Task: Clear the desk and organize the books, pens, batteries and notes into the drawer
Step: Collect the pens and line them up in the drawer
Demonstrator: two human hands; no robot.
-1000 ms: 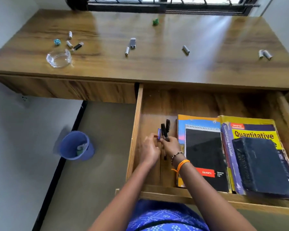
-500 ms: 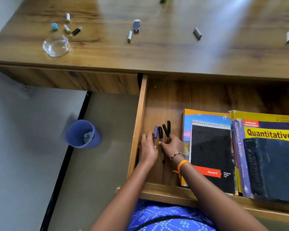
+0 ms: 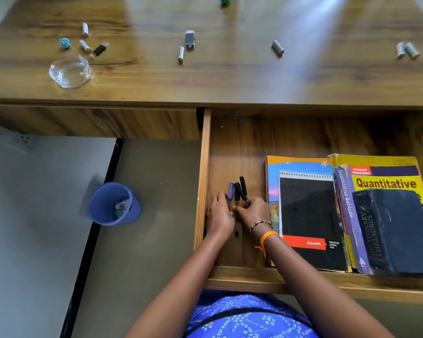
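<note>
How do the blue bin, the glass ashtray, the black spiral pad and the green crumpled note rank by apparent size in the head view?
1. black spiral pad
2. blue bin
3. glass ashtray
4. green crumpled note, partly cut off by the frame edge

The bin stands on the floor, farther from the camera, so its true size against the pad is unsure.

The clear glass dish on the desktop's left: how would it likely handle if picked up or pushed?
The shallow clear glass dish looks rigid and probably breakable. Its smooth walls may be slippery. It sits flat and wide on the wooden desk, so a push would likely slide it rather than tip it.
</note>
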